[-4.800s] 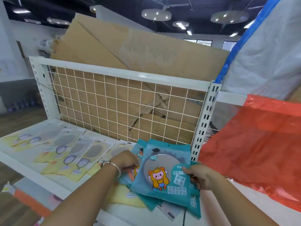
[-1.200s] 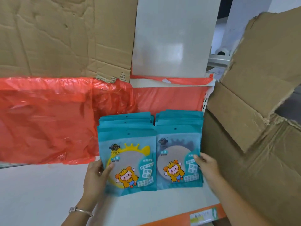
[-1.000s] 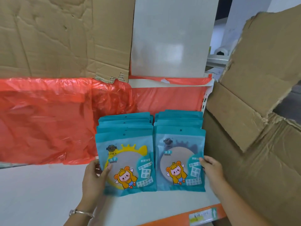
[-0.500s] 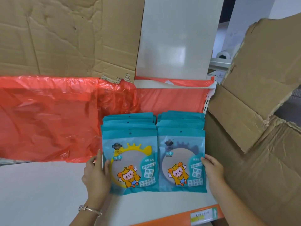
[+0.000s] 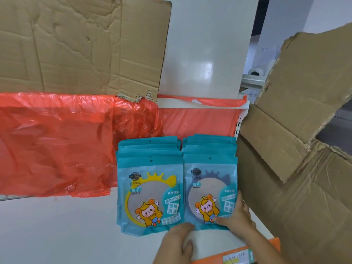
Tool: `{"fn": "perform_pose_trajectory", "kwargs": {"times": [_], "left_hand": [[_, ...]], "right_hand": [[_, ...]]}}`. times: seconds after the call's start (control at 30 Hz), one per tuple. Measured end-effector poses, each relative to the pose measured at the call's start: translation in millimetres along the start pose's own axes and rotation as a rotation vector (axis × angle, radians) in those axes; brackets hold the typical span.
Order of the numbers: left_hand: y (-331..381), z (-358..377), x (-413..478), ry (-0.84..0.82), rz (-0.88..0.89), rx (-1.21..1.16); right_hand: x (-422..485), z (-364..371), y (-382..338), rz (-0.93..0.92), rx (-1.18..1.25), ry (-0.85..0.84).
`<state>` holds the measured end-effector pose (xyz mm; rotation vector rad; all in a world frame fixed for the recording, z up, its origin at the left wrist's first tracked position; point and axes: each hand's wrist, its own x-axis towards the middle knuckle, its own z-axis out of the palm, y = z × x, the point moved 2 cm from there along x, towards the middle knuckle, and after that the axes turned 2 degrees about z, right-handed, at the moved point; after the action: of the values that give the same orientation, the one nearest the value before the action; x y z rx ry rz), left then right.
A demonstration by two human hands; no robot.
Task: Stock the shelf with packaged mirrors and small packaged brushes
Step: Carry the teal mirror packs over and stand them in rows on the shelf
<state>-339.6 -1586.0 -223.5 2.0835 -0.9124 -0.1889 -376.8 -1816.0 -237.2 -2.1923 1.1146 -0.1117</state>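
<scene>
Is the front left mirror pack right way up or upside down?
Right way up: front left mirror pack has its hang hole on top, cartoon figure upright.

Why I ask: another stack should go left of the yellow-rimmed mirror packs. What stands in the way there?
A red plastic sheet hangs over the back of the shelf, right beside the left mirror stack. Nothing visible lies on the shelf in front of it.
</scene>
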Motion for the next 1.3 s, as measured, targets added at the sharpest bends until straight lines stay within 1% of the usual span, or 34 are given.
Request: {"fn": "perform_pose_trajectory", "kwargs": {"times": [0.07,0.1,0.17,0.2,0.27,0.33,0.4,0.5,0.63,0.73,0.9,1.0,1.07,1.17,1.27,1.3], "left_hand": [[-10.5,25.0,21.1,-0.144,-0.062,0.154],[-15.2,35.4,30.8,-0.159,-0.054,0.267],[-24.0,56.8,46.1,-0.185,-0.080,0.391],[-27.0,66.6,51.2,-0.134,-0.086,0.451],[-25.7,79.5,55.7,-0.018,-0.080,0.476],[-11.9,71.7,57.6,-0.046,-0.098,0.520],[-6.5,61.9,59.1,-0.028,-0.146,0.548],[-14.7,74.8,63.2,-0.011,-0.168,0.493],[-13.2,80.1,70.1,0.012,-0.183,0.431],[-14.7,79.5,76.1,-0.041,-0.197,0.443],[-16.7,78.4,82.0,-0.035,-0.203,0.390],[-18.8,79.9,83.2,-0.062,-0.233,0.397],[-19.6,80.6,81.8,-0.083,-0.209,0.416],[-20.4,78.2,76.8,-0.048,-0.182,0.491],[-9.5,69.6,69.2,-0.122,-0.202,0.494],[-6.8,62.6,66.6,-0.143,-0.213,0.434]], "right_hand": [[2.9,4.8,-2.8,-0.018,0.021,0.041],[3.7,5.0,-4.5,-0.024,0.037,0.054],[6.0,5.2,-5.3,-0.031,0.066,0.086],[7.6,5.7,-5.0,-0.033,0.079,0.108],[9.7,8.6,-3.1,-0.023,0.100,0.146],[12.9,11.9,-0.4,-0.001,0.091,0.171],[16.1,11.2,-0.2,0.022,0.045,0.178],[23.0,7.2,-1.2,0.027,0.010,0.162],[27.9,5.7,-4.2,0.021,0.039,0.159],[32.2,3.9,-6.9,0.031,0.017,0.149],[38.7,-0.4,-10.2,0.018,0.004,0.100],[39.8,-2.8,-9.8,0.022,0.013,0.076],[39.9,-4.3,-8.7,0.032,0.036,0.058],[37.0,-4.8,-8.6,0.052,0.075,0.056],[30.3,-2.7,-7.4,0.057,0.119,0.087],[27.5,-2.0,-6.1,0.060,0.139,0.100]]}}
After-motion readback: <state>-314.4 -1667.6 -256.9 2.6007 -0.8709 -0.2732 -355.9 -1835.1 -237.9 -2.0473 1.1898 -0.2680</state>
